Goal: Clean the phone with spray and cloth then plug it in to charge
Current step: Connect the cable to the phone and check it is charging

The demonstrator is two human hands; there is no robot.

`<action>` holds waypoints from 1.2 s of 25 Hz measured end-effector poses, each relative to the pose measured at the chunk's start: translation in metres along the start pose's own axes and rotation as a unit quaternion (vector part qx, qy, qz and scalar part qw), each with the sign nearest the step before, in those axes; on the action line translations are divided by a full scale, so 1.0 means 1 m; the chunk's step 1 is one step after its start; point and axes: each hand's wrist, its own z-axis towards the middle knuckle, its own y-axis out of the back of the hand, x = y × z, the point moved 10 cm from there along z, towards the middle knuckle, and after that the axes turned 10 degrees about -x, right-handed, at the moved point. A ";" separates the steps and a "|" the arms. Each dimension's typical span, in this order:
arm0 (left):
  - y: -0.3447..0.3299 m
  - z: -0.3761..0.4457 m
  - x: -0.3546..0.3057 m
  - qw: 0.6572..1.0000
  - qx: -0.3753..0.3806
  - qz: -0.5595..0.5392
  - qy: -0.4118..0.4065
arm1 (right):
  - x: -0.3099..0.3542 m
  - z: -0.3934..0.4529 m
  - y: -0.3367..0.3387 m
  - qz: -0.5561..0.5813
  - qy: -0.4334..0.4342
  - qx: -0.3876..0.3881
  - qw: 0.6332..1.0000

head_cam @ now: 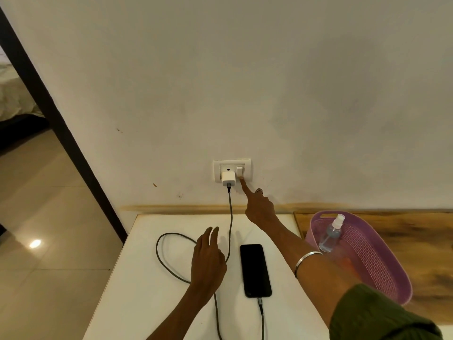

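1. The phone (255,270) lay face up, screen dark, on the white bench (152,303), just right of centre.
2. A cable (230,217) was plugged into the phone's near end at 6 o'clock. It looped across the bench toward 9 o'clock and rose to a white charger (228,178) seated in the wall socket (232,170) at 12 o'clock.
3. The right hand (259,207) reached to 12 o'clock, index finger extended with its tip on the switch (240,172) just right of the charger; the other fingers were curled, its grip holding nothing.
4. The left hand (207,261) hovered palm down over the cable at the phone's 9 o'clock, fingers loosely apart, grip empty.
5. A spray bottle (331,234) leaned inside a purple basket (382,261) on the wooden surface at the phone's 3 o'clock.
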 end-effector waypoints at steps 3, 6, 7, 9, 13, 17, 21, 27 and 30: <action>0.001 -0.001 -0.001 1.000 0.004 0.007 -0.005 | -0.001 -0.003 0.008 0.030 0.004 -0.003 1.000; 0.004 -0.006 -0.002 1.000 0.005 0.007 -0.001 | -0.010 -0.016 0.017 0.043 -0.007 0.004 0.999; 0.005 -0.009 -0.003 1.000 0.006 0.003 -0.001 | -0.013 -0.022 0.018 0.039 -0.005 0.010 0.999; 0.008 -0.014 -0.008 1.000 0.008 -0.003 -0.005 | -0.021 -0.038 0.021 0.038 -0.008 0.023 0.999; 0.010 -0.024 -0.011 1.000 0.018 0.005 -0.007 | -0.038 -0.070 0.017 0.093 -0.048 0.070 0.992; 0.010 -0.039 -0.008 0.999 0.037 0.022 -0.014 | -0.050 -0.116 -0.004 0.088 -0.085 0.120 0.985; 0.002 -0.056 0.001 0.997 0.068 0.041 -0.007 | -0.056 -0.165 -0.029 0.142 -0.156 0.170 0.963; -0.012 -0.078 0.013 0.992 0.107 0.069 -0.004 | -0.053 -0.211 -0.046 0.182 -0.216 0.178 0.943; -0.017 -0.083 0.020 0.991 0.118 0.056 0.011 | -0.050 -0.225 -0.051 0.192 -0.223 0.163 0.942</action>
